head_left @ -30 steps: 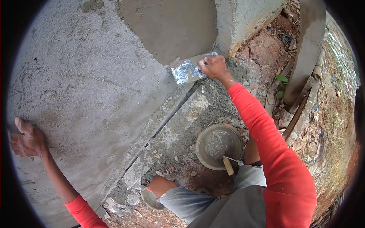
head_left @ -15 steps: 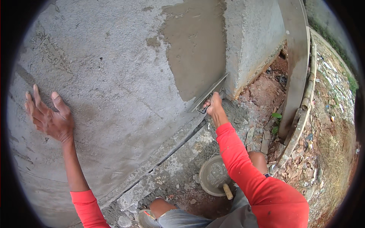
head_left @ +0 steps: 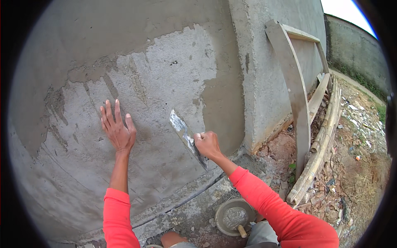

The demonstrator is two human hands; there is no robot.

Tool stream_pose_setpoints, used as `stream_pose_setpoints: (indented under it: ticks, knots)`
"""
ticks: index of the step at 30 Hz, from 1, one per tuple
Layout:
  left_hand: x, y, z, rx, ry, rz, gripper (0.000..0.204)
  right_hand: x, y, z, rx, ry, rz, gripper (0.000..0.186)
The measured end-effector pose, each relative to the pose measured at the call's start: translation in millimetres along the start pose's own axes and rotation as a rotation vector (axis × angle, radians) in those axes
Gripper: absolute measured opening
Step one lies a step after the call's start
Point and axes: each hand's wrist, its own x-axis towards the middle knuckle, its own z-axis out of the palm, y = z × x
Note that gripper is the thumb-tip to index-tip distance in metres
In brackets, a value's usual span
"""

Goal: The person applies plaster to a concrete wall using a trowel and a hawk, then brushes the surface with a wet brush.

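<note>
My right hand is closed round the handle of a flat rectangular plastering trowel. The steel blade is tilted, its upper end smeared with wet grey mortar, and stands in front of the wall; whether it touches cannot be made out. Spread fingers of my left hand rest against the rough grey wall, left of the trowel. Darker, smooth wet plaster covers a strip beside the corner and the wall's upper part, bordering the paler bare patch in the middle.
A bucket of mortar stands below by my knees, with a wooden-handled tool in it. A concrete pillar juts out at right. Beyond lean a long board and bamboo poles, above rubble-strewn ground.
The trowel has come away from the bottom corner, moving up and left, and its blade now slants the other way. My left hand appears farther right; the view has tipped up, showing more wall.
</note>
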Motion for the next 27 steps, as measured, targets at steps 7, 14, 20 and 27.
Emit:
stream_pose_setpoints:
  ticks: [7, 14, 20, 27]
  knots:
    - [-266.1, 1.8, -25.3, -0.785, -0.894, -0.848, 0.037, -168.6, 124.3, -31.7, 0.31, -0.201, 0.631, 0.035]
    - [-476.7, 90.2, -163.5, -0.956, -1.406, -1.654, 0.056, -236.7, 131.9, -20.2, 1.023, -0.505, 1.053, 0.015]
    - [-527.8, 140.3, -183.7, -2.152, -0.919, -2.058, 0.076, -244.7, 120.0, 29.6, 1.149, -0.469, 0.943, 0.024]
    - [-393.8, 113.4, -200.6, -2.443, -0.599, -2.211, 0.038, -263.5, 89.0, 44.8, 1.082, -0.808, 0.935, 0.025]
